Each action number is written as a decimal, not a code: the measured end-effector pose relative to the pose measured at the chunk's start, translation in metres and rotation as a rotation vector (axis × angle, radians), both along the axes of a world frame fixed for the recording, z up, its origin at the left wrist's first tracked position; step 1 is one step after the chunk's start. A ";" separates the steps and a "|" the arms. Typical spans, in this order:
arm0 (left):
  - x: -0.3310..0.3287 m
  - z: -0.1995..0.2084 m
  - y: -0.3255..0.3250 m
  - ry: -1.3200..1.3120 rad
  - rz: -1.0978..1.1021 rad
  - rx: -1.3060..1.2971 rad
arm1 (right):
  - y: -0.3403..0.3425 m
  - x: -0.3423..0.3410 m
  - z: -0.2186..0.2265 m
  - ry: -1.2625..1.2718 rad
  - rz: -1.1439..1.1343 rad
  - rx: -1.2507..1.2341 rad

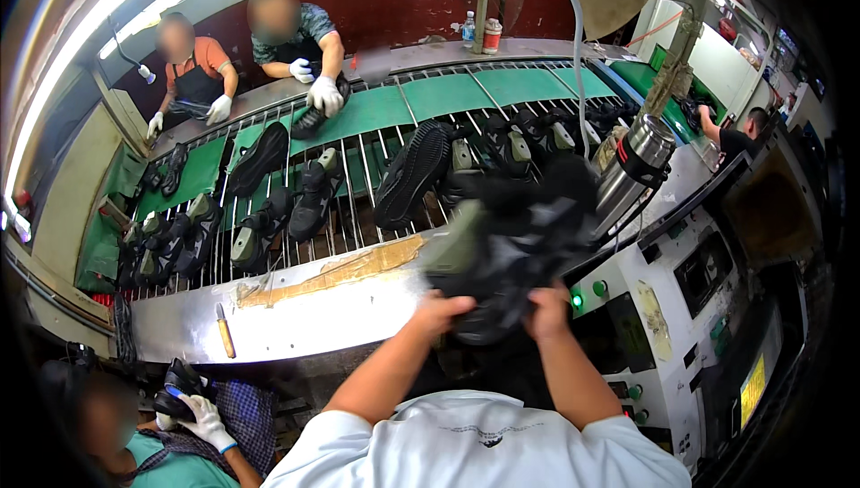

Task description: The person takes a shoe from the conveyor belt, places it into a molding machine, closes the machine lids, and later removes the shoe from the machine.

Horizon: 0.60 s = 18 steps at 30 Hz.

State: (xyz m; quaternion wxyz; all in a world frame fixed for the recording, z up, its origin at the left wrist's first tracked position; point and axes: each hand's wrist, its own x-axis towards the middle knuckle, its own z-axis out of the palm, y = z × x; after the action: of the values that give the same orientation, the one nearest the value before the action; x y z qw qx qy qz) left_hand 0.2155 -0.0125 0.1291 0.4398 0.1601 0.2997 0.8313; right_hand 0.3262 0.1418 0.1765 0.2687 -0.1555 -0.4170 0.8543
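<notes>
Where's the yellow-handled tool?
Head view, left of centre: the yellow-handled tool lies on the metal ledge, near the left end of the brown tape.

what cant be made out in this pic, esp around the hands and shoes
All in the head view:
Held black footwear: details smeared by blur.
Left hand and right hand: grip underneath hidden by the footwear.
Metal ledge: one stretch hidden behind the footwear.
Lower-left co-worker: body cut off by the lower edge.
Dark item near the far-right worker: too small to identify.
</notes>
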 end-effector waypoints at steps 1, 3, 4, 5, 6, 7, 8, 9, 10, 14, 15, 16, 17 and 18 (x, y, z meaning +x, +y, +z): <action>-0.013 0.013 -0.031 -0.049 0.055 0.028 | -0.008 -0.024 -0.004 0.080 0.244 0.056; -0.019 0.027 -0.088 -0.039 0.361 -0.040 | -0.034 -0.074 -0.002 -0.020 0.530 0.408; -0.026 -0.002 -0.122 -0.007 0.496 -0.158 | -0.045 -0.095 -0.015 -0.083 0.623 0.494; -0.025 -0.003 -0.148 0.013 0.599 -0.278 | -0.050 -0.117 -0.035 -0.154 0.705 0.579; -0.022 -0.010 -0.173 0.119 0.737 -0.413 | -0.056 -0.138 -0.053 -0.331 0.674 0.598; -0.019 -0.012 -0.194 0.245 0.833 -0.562 | -0.059 -0.159 -0.066 -0.507 0.640 0.617; -0.015 -0.003 -0.211 0.347 0.815 -0.691 | -0.060 -0.184 -0.069 -0.605 0.585 0.630; -0.015 -0.042 -0.239 0.398 0.813 -0.897 | -0.056 -0.213 -0.098 -0.608 0.411 0.532; -0.009 -0.056 -0.248 0.543 0.847 -1.030 | -0.048 -0.240 -0.112 -0.648 0.281 0.504; -0.005 -0.085 -0.264 0.634 0.817 -1.055 | -0.025 -0.337 -0.132 -0.675 -0.049 0.402; -0.005 -0.078 -0.255 0.769 0.849 -1.071 | -0.022 -0.353 -0.136 -0.640 -0.059 0.326; -0.009 -0.083 -0.253 0.708 0.840 -1.032 | -0.021 -0.366 -0.142 -0.695 -0.118 0.368; -0.014 -0.085 -0.252 0.717 0.838 -0.995 | -0.021 -0.378 -0.147 -0.749 -0.181 0.408; -0.013 -0.086 -0.250 0.643 0.874 -0.994 | -0.033 -0.384 -0.143 -0.853 -0.196 0.457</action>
State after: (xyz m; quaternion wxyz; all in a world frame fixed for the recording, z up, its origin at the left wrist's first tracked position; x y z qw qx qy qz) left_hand 0.2026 -0.2628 0.0432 -0.0206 0.0434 0.7919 0.6087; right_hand -0.0580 0.1086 0.0337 0.1805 -0.4669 -0.6499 0.5719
